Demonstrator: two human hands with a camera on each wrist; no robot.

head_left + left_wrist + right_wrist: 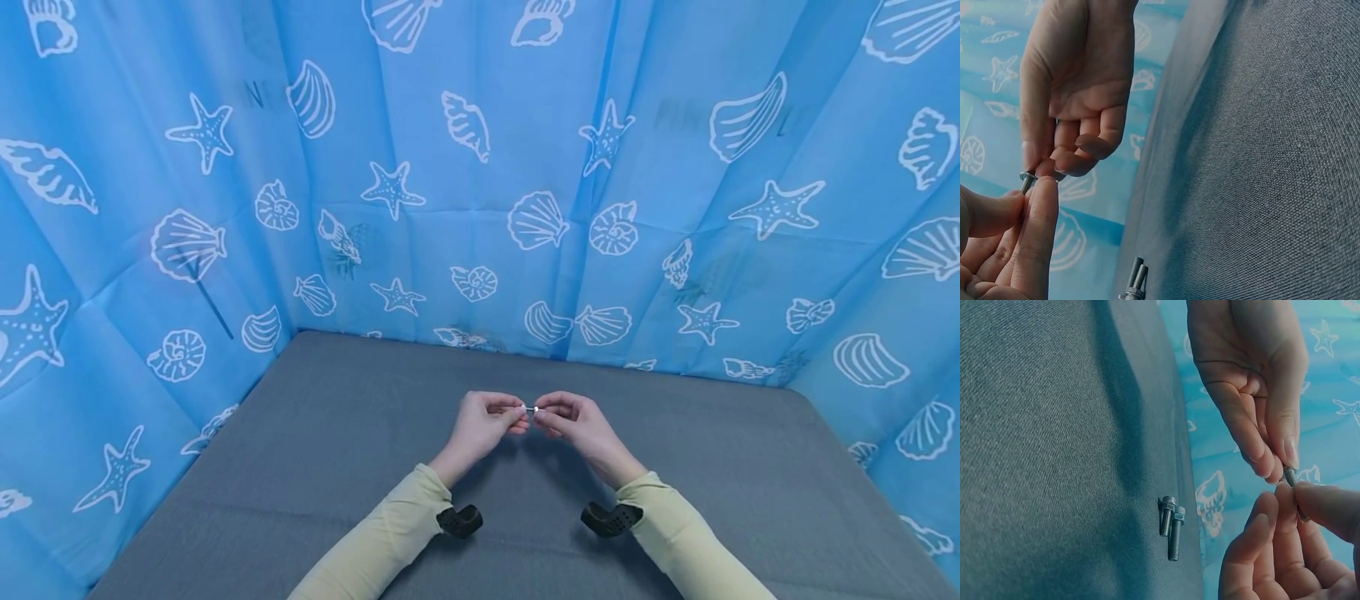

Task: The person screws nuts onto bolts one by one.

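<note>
My left hand (486, 423) and right hand (583, 427) meet over the table, fingertips close together, with a small metal bolt (530, 409) between them. The left thumb and fingers pinch one end, and the right thumb and fingers pinch the other. In the left wrist view a ring-like collar shows on the bolt (1027, 181) between the fingertips. Seen from the right wrist, part of the bolt's shank (1292, 477) shows between the two hands; the rest is hidden by fingers. Both hands' other fingers are loosely curled.
Two more metal bolts (1172, 528) with rings on their shanks lie side by side on the grey cloth-covered table (360, 400); the head view does not show them. A blue curtain (480, 167) with white shells and starfish surrounds the table's back and sides.
</note>
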